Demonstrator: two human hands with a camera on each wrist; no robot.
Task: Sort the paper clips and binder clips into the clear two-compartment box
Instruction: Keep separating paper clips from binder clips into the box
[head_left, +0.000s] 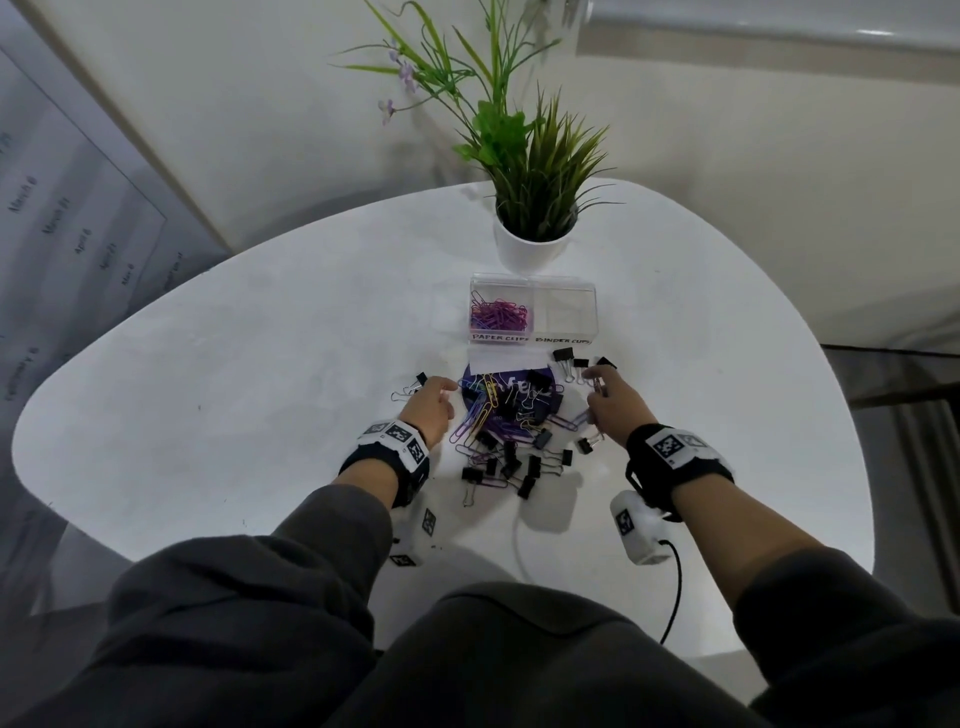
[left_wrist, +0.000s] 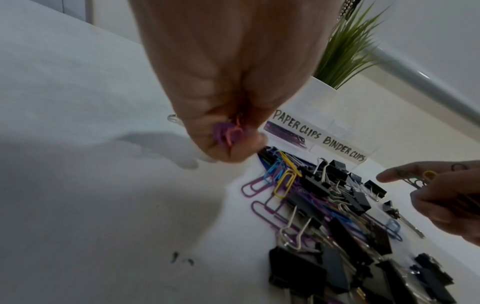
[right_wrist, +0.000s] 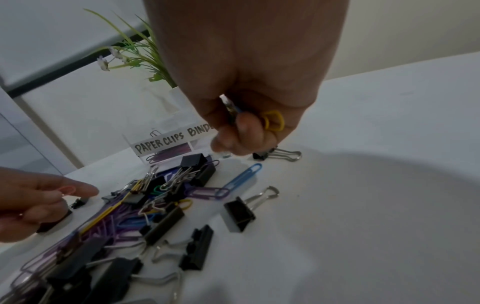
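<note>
A: Left hand (left_wrist: 228, 115) curled round purple paper clips (left_wrist: 226, 133); right hand (right_wrist: 249, 115) pinching a yellow one (right_wrist: 274, 121). Why hoard?

B: Likely fewer trips. Box (head_left: 535, 296) at 12 o'clock, pile (head_left: 511, 431) between hands.

On the table (head_left: 208, 374), the clip pile (head_left: 506, 431) lies before the box (head_left: 563, 312), the plant pot (head_left: 527, 249) behind it.
</note>
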